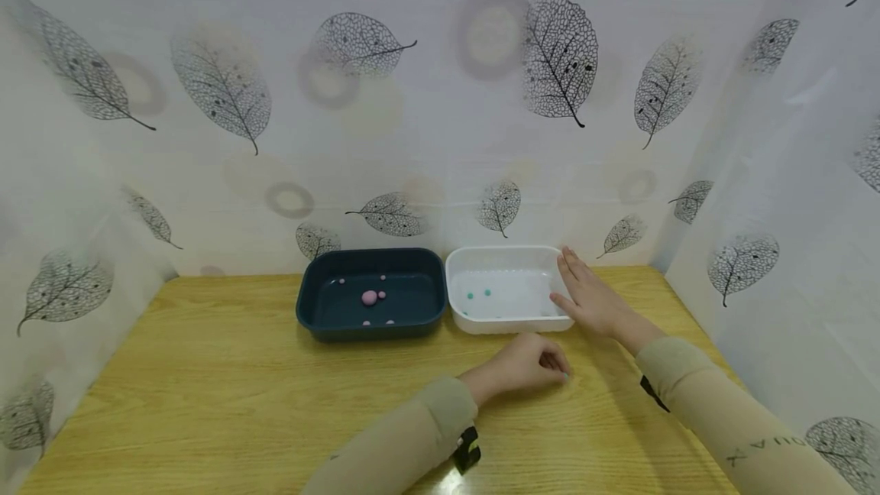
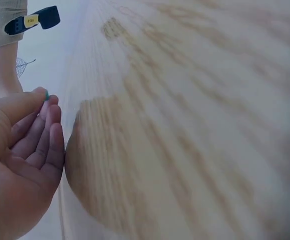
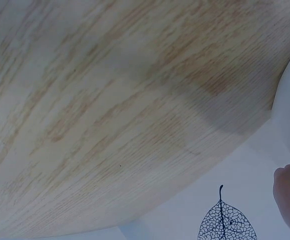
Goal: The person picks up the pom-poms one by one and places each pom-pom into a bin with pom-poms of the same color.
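Note:
My left hand (image 1: 522, 365) is over the table in front of the white tray (image 1: 512, 326). Between thumb and forefinger it pinches a tiny green ball (image 2: 46, 95), while the other fingers curl loosely. At the tray's right end is my right hand (image 1: 593, 302), its fingers fairly straight and lying along the rim; only a bit of it enters the right wrist view. Inside the white tray lie several small green balls (image 1: 487, 292), some partly hidden by the front wall.
A dark blue tray (image 1: 371, 334) stands left of the white one, nearly touching it. It holds one larger pink ball (image 1: 369, 298) and several tiny pink ones. Behind the wooden table (image 1: 227, 388) hangs a white curtain (image 1: 440, 121) with leaf prints, which also covers both sides.

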`<state>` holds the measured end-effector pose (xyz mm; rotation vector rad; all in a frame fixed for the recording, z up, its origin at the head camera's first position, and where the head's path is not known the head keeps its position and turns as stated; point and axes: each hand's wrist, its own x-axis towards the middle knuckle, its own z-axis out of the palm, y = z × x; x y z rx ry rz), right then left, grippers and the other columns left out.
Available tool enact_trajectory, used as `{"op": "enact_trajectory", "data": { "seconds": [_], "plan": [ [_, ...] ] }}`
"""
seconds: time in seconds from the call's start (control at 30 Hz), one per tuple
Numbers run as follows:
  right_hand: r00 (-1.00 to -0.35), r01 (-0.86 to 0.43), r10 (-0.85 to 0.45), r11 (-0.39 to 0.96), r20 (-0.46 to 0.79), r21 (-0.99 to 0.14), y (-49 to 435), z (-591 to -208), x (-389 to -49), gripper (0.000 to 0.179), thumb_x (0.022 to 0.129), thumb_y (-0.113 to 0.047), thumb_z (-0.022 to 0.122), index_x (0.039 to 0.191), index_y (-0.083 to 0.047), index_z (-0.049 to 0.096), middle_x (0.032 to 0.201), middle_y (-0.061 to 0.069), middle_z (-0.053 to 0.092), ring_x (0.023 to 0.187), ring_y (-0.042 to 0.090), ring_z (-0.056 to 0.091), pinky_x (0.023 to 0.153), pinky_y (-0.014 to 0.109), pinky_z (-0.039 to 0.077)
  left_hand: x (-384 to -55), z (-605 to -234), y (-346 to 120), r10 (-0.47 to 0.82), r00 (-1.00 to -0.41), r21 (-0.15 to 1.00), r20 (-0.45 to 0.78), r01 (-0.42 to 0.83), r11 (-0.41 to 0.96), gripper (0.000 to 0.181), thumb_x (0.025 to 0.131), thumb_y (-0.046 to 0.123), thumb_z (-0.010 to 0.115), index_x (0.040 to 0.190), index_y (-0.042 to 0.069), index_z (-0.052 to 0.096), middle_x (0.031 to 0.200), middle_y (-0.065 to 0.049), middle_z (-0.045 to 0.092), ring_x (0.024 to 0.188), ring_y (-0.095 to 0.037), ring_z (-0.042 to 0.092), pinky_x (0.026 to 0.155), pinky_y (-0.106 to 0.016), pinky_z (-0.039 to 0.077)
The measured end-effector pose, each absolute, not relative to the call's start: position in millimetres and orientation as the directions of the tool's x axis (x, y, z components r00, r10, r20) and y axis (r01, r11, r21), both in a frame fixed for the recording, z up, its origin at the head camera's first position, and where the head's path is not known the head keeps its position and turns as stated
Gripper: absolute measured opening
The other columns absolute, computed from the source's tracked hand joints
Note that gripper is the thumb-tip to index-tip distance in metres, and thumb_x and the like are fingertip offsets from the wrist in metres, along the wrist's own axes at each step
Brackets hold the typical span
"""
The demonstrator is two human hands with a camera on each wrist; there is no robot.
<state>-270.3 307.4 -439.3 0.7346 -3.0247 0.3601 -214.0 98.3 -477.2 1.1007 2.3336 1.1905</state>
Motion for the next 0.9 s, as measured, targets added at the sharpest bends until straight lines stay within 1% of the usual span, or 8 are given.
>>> {"op": "enact_trajectory", "data": {
  "seconds": [0.17, 0.3, 0.4, 0.57, 0.8, 0.9],
  "plan": [
    [-0.886, -0.463, -0.456, 0.854, 0.089, -0.238, 308, -441, -272, 0.081, 0.112, -0.038, 0.046, 0.161, 0.019, 0.015, 0.173, 0.037, 0.006, 0.161, 0.055, 0.01, 0.129, 0.068, 0.017, -216, -479, 98, 0.718, -0.694, 0.86, 0.058, 0.4, 0.318, 0.006, 0.096, 0.005, 0.077, 0.1, 0.004, 0.081, 0.092, -0.003, 0.081, 0.075, 0.01, 0.061, 0.074, -0.008, 0.054],
    [-0.889, -0.456, -0.452, 0.858, 0.074, -0.237, 309, -440, -272, 0.082, 0.112, -0.039, 0.046, 0.161, 0.019, 0.014, 0.174, 0.036, 0.004, 0.162, 0.054, 0.009, 0.13, 0.067, 0.017, -216, -475, 96, 0.719, -0.692, 0.868, 0.066, 0.395, 0.3, 0.007, 0.097, 0.004, 0.076, 0.101, 0.002, 0.081, 0.094, -0.005, 0.081, 0.076, 0.009, 0.063, 0.075, -0.008, 0.054],
    [-0.895, -0.441, -0.443, 0.867, 0.047, -0.232, 308, -438, -272, 0.081, 0.113, -0.038, 0.044, 0.162, 0.018, 0.013, 0.174, 0.034, 0.002, 0.162, 0.053, 0.007, 0.131, 0.066, 0.014, -217, -470, 95, 0.719, -0.69, 0.878, 0.083, 0.392, 0.275, 0.007, 0.097, 0.003, 0.075, 0.102, 0.0, 0.081, 0.097, -0.01, 0.082, 0.077, 0.007, 0.064, 0.076, -0.008, 0.055],
    [-0.897, -0.438, -0.441, 0.874, 0.034, -0.209, 307, -436, -271, 0.081, 0.113, -0.038, 0.044, 0.162, 0.018, 0.013, 0.174, 0.035, 0.003, 0.162, 0.053, 0.007, 0.132, 0.065, 0.015, -219, -460, 92, 0.704, -0.705, 0.898, 0.086, 0.361, 0.252, 0.008, 0.097, 0.002, 0.076, 0.103, -0.002, 0.08, 0.102, -0.015, 0.081, 0.076, 0.008, 0.062, 0.076, -0.008, 0.055],
    [-0.895, -0.443, -0.445, 0.873, 0.039, -0.206, 308, -438, -271, 0.081, 0.113, -0.038, 0.044, 0.161, 0.019, 0.014, 0.174, 0.035, 0.003, 0.162, 0.053, 0.008, 0.131, 0.065, 0.016, -226, -443, 85, 0.654, -0.75, 0.888, 0.102, 0.364, 0.28, 0.006, 0.096, 0.005, 0.078, 0.101, 0.002, 0.081, 0.099, -0.012, 0.082, 0.075, 0.008, 0.063, 0.074, -0.008, 0.054],
    [-0.895, -0.442, -0.445, 0.873, 0.036, -0.207, 308, -440, -272, 0.081, 0.113, -0.038, 0.044, 0.162, 0.018, 0.013, 0.174, 0.035, 0.003, 0.162, 0.053, 0.008, 0.131, 0.066, 0.016, -229, -436, 81, 0.639, -0.761, 0.887, 0.109, 0.364, 0.283, 0.008, 0.096, 0.006, 0.078, 0.102, 0.002, 0.081, 0.1, -0.012, 0.082, 0.074, 0.007, 0.063, 0.074, -0.008, 0.054]
  ]
}}
